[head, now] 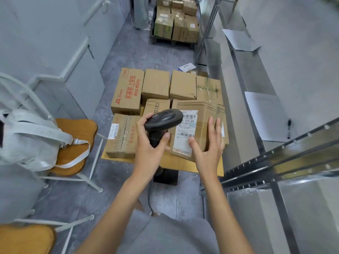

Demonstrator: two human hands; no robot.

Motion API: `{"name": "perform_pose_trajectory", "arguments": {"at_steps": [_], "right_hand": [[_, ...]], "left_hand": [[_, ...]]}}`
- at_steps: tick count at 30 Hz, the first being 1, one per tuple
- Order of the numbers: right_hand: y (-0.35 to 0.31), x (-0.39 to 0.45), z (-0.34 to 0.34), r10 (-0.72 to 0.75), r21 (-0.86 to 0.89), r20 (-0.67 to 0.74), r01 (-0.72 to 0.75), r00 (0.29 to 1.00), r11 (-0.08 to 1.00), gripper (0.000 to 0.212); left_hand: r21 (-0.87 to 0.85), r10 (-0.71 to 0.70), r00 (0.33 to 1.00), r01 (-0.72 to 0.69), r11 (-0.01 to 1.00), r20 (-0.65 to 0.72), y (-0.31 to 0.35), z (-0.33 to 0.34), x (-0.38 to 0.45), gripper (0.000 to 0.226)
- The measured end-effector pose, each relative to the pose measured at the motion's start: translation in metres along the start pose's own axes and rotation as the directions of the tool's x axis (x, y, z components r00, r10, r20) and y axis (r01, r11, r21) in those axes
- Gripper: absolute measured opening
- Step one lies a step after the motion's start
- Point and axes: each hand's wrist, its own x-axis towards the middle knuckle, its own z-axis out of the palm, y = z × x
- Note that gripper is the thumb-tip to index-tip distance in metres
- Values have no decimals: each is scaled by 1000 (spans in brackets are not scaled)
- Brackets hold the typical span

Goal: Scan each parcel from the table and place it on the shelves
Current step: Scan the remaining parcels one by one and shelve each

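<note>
My left hand point(150, 143) grips a black barcode scanner point(163, 119) by its handle, its head over the white shipping label point(186, 132) of a flat cardboard parcel point(207, 114). My right hand point(208, 147) holds that parcel's near right edge, thumb on the label, fingers spread over the cardboard. The parcel is tilted up above a small wooden table point(176, 164). Several other cardboard parcels lie on the table, among them one with red print point(128, 90) and a taped one point(122, 136) at the near left.
Metal shelves point(275, 162) run along the right, with white paper sheets point(266, 116) and a pen point(289, 129) on them. A wooden chair point(77, 143) carrying a grey bag point(33, 140) stands at left. A pallet of boxes point(176, 21) sits far ahead.
</note>
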Motion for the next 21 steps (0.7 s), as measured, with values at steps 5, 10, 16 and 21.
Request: {"name": "perform_pose_trajectory", "arguments": {"at_steps": [5,10,16,21], "right_hand": [[-2,2,-5,-8,-9,-59,8,998,1000,85],[-3,2,-7,-4,-12,-68,3,998,1000,84],[-3,4,-9,-23,-15,-76,22,997,1000,83],[-2,11,-13,-18,-5,-83,18,996,1000,83]], "left_hand": [[38,-28,999,27,999,35,1,-4,-4,69],[73,-17,1000,15,997,26,3,-5,-2,68],[84,-20,999,18,996,31,5,-2,-1,71],[79,-26,999,24,997,22,6,2,0,73]]}}
